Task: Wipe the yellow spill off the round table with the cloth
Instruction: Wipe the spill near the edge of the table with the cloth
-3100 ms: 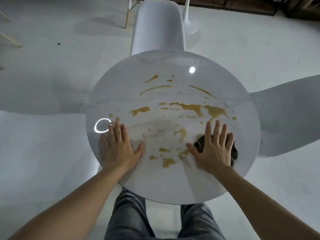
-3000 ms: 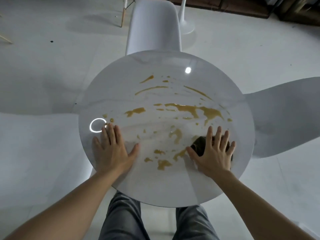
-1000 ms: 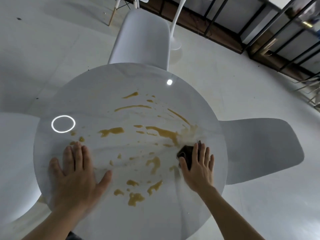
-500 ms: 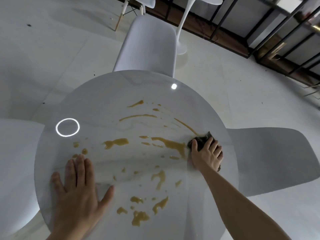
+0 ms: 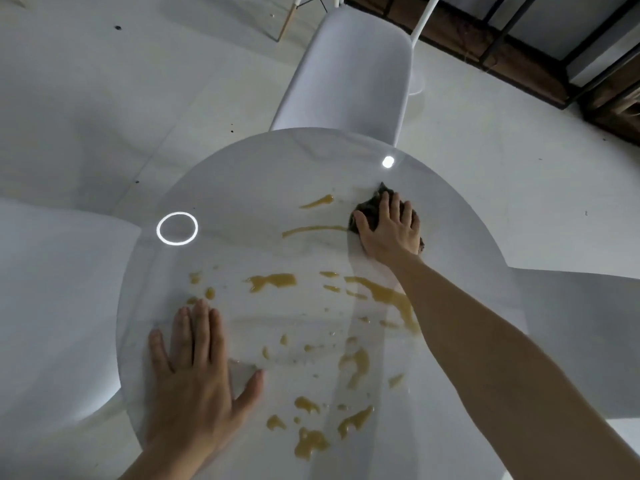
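A round white table carries a yellow spill in streaks and several blobs across its middle and near side. My right hand presses flat on a dark cloth at the far right of the tabletop, just right of two long yellow streaks. Most of the cloth is hidden under the palm. My left hand lies flat, fingers spread, on the near left of the table and holds nothing.
A white chair stands at the far side of the table. Another white chair seat juts in from the right and a third from the left. Two ceiling lights reflect on the glossy top. Dark railings run along the far right.
My right hand has slid the cloth away from me, from the right middle of the table to its far right. The streak along that path is gone. The left hand stays planted.
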Tool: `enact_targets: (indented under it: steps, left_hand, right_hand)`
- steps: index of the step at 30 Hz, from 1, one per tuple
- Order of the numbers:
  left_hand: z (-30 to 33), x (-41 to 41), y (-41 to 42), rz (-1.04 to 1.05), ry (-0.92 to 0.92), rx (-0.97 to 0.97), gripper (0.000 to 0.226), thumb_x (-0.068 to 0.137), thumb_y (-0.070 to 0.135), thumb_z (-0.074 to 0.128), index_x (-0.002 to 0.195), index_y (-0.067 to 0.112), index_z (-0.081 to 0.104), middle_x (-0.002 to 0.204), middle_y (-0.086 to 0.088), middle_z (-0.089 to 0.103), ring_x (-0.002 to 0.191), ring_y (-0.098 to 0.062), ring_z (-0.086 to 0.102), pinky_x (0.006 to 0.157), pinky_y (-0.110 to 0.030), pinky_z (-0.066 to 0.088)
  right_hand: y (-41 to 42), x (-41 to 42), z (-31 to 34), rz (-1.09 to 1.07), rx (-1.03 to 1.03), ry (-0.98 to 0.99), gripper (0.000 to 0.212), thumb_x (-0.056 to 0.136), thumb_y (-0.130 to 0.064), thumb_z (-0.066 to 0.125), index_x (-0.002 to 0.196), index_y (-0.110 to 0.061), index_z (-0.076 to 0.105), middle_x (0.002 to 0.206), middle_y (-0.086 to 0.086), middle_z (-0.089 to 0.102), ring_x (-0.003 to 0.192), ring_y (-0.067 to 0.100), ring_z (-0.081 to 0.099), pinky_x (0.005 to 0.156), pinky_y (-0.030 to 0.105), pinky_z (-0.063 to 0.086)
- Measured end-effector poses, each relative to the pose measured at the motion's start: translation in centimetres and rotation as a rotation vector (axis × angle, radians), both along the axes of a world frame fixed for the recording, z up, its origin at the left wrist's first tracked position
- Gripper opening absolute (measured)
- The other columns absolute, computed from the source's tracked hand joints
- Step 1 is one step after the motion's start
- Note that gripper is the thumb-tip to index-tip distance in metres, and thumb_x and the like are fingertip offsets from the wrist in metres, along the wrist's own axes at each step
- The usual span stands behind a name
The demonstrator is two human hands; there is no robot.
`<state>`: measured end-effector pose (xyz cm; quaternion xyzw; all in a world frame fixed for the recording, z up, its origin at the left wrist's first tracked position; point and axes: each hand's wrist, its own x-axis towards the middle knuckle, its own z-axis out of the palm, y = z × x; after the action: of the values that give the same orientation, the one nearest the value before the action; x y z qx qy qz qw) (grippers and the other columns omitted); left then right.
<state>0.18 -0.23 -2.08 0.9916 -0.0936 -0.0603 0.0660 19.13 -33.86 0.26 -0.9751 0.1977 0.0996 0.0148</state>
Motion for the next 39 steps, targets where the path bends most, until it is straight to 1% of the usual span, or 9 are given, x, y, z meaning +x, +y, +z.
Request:
enact_targets:
  steps: [2,14,20,23,27,30,32,36,39]
  left_hand:
    - [0.3,0.0,0.1,-0.002,0.011,0.012,0.110,0.080,0.070,0.041,0.154,-0.009,0.030,0.165,-0.030,0.029,0.150,-0.050,0.030,0.121,-0.072,0.011]
    - [0.5,0.0,0.2,-0.020,0.024,0.030,0.109,0.084,0.071,0.040,0.157,-0.007,0.023,0.168,-0.028,0.023,0.153,-0.048,0.026,0.123,-0.070,0.010]
    - [-0.4,0.0,0.7,-0.035,0.023,0.027,0.110,0.089,0.080,0.024,0.161,-0.002,0.013,0.170,-0.025,0.018,0.154,-0.047,0.024,0.124,-0.069,0.007]
    - [-0.8,0.0,0.6,-0.026,0.023,0.020,0.109,0.089,0.079,0.022,0.160,-0.003,0.016,0.170,-0.025,0.019,0.154,-0.047,0.023,0.125,-0.068,0.004]
    - [-1.2,0.0,0.6,-0.034,0.009,0.026,0.111,0.083,0.074,0.039,0.159,-0.004,0.020,0.170,-0.025,0.019,0.154,-0.047,0.023,0.124,-0.068,0.004]
    - [-1.1,0.0,0.5,-0.032,0.017,0.034,0.113,0.079,0.074,0.043,0.158,-0.004,0.023,0.169,-0.025,0.022,0.154,-0.046,0.024,0.123,-0.069,0.007]
    - [-0.8,0.0,0.5,-0.026,0.036,0.027,0.111,0.082,0.074,0.040,0.158,-0.004,0.024,0.169,-0.025,0.022,0.154,-0.046,0.024,0.122,-0.069,0.008]
    - [-0.3,0.0,0.5,-0.012,0.067,0.005,0.109,0.089,0.079,0.015,0.157,-0.005,0.026,0.168,-0.025,0.024,0.153,-0.047,0.026,0.122,-0.068,0.007]
    - [-0.2,0.0,0.3,-0.003,0.067,-0.010,0.108,0.090,0.078,0.013,0.155,-0.007,0.029,0.167,-0.027,0.026,0.152,-0.048,0.027,0.120,-0.070,0.011]
  right_hand:
    - [1.9,1.5,0.0,0.080,0.014,0.009,0.093,0.087,-0.078,0.006,0.160,-0.019,0.002,0.168,0.004,-0.001,0.153,0.029,-0.004,0.123,0.048,0.000]
    - [15.6,3.9,0.4,0.473,0.061,0.038,0.092,0.089,-0.077,0.012,0.160,-0.019,0.001,0.168,0.004,-0.003,0.153,0.031,-0.008,0.122,0.049,-0.004]
    - [18.7,1.8,0.3,0.563,0.039,0.045,0.093,0.089,-0.079,0.014,0.160,-0.020,0.002,0.168,0.006,-0.003,0.153,0.031,-0.009,0.121,0.052,-0.005]
    - [15.9,1.3,0.5,0.494,0.017,0.049,0.094,0.088,-0.080,0.015,0.160,-0.021,0.002,0.168,0.005,-0.003,0.153,0.031,-0.007,0.121,0.051,-0.005]
    - [8.2,-0.3,0.6,0.264,-0.006,0.022,0.094,0.086,-0.080,0.015,0.160,-0.021,0.006,0.168,0.005,0.003,0.153,0.031,0.000,0.122,0.048,-0.001]
    - [1.8,-3.7,0.5,0.075,-0.034,0.022,0.094,0.087,-0.080,0.014,0.159,-0.021,0.007,0.168,0.005,0.004,0.153,0.030,0.002,0.122,0.048,0.003]
    - [-1.7,-6.6,0.4,-0.040,-0.022,0.030,0.094,0.086,-0.081,0.014,0.159,-0.022,0.005,0.168,0.005,0.002,0.153,0.030,0.001,0.122,0.048,0.003]
    - [-6.8,-13.0,0.6,-0.231,-0.029,0.030,0.095,0.087,-0.081,0.018,0.159,-0.021,0.006,0.168,0.008,0.004,0.153,0.031,0.004,0.122,0.048,0.007]
    - [-8.3,-16.2,0.6,-0.329,-0.038,0.024,0.095,0.086,-0.079,0.017,0.159,-0.019,0.009,0.167,0.010,0.008,0.152,0.032,0.007,0.122,0.049,0.010]
